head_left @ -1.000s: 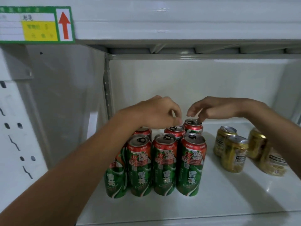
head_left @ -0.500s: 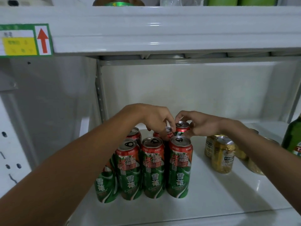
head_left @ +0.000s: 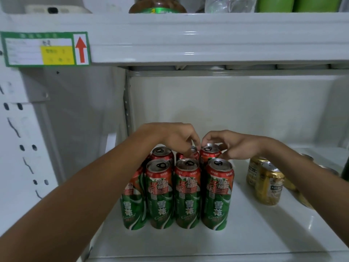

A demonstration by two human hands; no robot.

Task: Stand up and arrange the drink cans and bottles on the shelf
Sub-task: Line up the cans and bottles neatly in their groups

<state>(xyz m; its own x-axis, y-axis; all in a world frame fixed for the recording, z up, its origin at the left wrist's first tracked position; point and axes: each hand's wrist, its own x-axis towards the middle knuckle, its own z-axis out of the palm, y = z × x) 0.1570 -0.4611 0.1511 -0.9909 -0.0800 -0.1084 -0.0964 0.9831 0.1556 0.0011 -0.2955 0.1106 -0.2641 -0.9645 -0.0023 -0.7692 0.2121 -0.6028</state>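
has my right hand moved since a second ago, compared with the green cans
Yes. The right hand was raised above the back right green can; it has come down, and its fingers now grip that can's rim.

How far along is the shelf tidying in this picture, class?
Done: the front row of green cans stands upright, tightly packed. In hand: the left hand and right hand each pinch a back-row can by its rim. Left: the gold cans look loosely grouped, some hidden behind the right arm.

Dim, greenish cast, soft focus — glare streaks, bowed edges
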